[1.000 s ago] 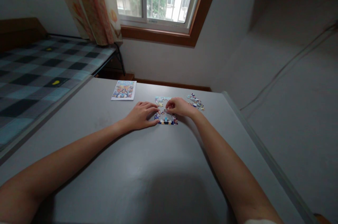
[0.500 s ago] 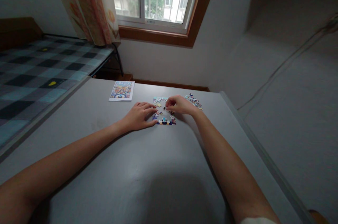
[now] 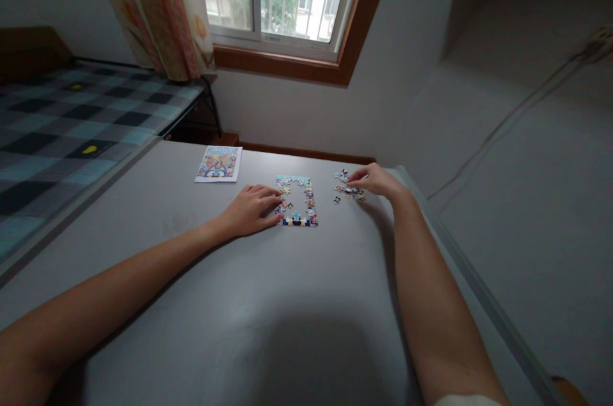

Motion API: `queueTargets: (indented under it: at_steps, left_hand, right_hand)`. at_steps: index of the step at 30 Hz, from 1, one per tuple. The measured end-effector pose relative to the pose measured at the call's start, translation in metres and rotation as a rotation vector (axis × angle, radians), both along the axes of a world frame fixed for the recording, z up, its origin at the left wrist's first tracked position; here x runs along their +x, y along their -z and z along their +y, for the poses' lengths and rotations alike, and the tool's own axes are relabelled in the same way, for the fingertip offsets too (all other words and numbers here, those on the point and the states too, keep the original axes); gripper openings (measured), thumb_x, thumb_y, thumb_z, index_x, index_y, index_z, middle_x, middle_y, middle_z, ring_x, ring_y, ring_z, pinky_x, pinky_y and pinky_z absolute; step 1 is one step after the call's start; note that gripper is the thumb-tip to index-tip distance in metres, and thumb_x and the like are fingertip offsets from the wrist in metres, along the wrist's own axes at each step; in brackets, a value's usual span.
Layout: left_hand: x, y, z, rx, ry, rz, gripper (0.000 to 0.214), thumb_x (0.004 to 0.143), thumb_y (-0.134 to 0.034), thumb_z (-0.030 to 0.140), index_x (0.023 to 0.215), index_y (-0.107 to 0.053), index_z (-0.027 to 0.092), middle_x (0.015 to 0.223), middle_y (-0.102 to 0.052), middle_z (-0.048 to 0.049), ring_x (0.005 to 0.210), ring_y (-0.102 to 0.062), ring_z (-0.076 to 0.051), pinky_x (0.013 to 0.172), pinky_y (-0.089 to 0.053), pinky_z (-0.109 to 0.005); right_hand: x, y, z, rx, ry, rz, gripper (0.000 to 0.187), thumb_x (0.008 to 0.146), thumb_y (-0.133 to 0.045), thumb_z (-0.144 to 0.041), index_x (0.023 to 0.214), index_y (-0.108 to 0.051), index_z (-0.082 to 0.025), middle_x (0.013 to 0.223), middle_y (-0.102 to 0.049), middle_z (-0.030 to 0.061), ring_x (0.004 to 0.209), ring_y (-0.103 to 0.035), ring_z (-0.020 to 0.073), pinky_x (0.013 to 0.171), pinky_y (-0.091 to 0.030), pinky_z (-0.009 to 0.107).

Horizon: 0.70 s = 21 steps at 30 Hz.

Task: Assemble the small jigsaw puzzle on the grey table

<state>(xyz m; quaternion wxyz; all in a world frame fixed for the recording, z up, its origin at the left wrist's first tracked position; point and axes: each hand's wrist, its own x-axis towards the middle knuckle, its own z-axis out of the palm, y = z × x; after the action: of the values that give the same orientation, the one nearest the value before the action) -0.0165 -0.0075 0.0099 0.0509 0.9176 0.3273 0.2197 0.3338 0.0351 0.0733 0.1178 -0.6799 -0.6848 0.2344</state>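
A partly assembled jigsaw puzzle [image 3: 311, 209] lies on the table, its border joined around a bare grey middle with a few pieces inside. My left hand [image 3: 251, 209] rests flat at its left edge, fingers spread and touching the border. To the right of the puzzle is a loose pile of puzzle pieces [image 3: 354, 192]. My right hand [image 3: 378, 180] is over this pile with fingertips pressed together; whatever is between them is too small to make out. One loose puzzle piece [image 3: 336, 200] sits a little apart, at the pile's near left.
A printed picture sheet [image 3: 219, 164] lies at the back left of the grey table [image 3: 249, 304]. Beyond the left edge stands a bed with a checked cover [image 3: 119, 119]. A wall with a hanging cable [image 3: 502, 119] borders the right side, and a window is ahead.
My right hand has moved right, from above the puzzle's middle to the loose pile. A dark piece near its fingertips no longer shows there. My left hand has stayed put.
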Motion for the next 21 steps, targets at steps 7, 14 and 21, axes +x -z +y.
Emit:
queueTargets:
  at_steps: [7, 14, 21]
  left_hand:
    - [0.0, 0.002, 0.001, -0.001, -0.006, -0.004, 0.033, 0.09, -0.054, 0.046, 0.113, -0.066, 0.025, 0.123, -0.064, -0.0063, 0.111, -0.057, -0.025, 0.097, -0.041, -0.045]
    - [0.0, 0.002, 0.0, 0.007, -0.006, 0.006, 0.033, 0.091, -0.054, 0.046, 0.113, -0.066, 0.024, 0.123, -0.064, -0.006, 0.112, -0.057, -0.025, 0.097, -0.042, -0.045]
    - [0.0, 0.001, 0.0, -0.003, -0.005, -0.01, 0.032, 0.09, -0.054, 0.045, 0.113, -0.066, 0.025, 0.122, -0.064, -0.0058, 0.112, -0.057, -0.025, 0.096, -0.042, -0.045]
  right_hand:
    - [0.039, 0.009, -0.001, -0.146, 0.078, -0.146, 0.024, 0.057, -0.084, -0.036, 0.062, -0.071, -0.017, 0.063, -0.068, 0.0047, 0.062, -0.059, 0.016, 0.058, -0.044, 0.025]
    - [0.037, 0.018, 0.002, -0.206, 0.094, -0.126, 0.021, 0.058, -0.081, -0.032, 0.062, -0.068, -0.017, 0.061, -0.065, 0.0024, 0.06, -0.056, 0.0148, 0.058, -0.043, 0.025]
    - [0.031, 0.013, -0.002, -0.243, 0.139, -0.062, 0.016, 0.058, -0.081, -0.018, 0.065, -0.066, -0.016, 0.066, -0.067, 0.0029, 0.061, -0.058, 0.0142, 0.058, -0.044, 0.024]
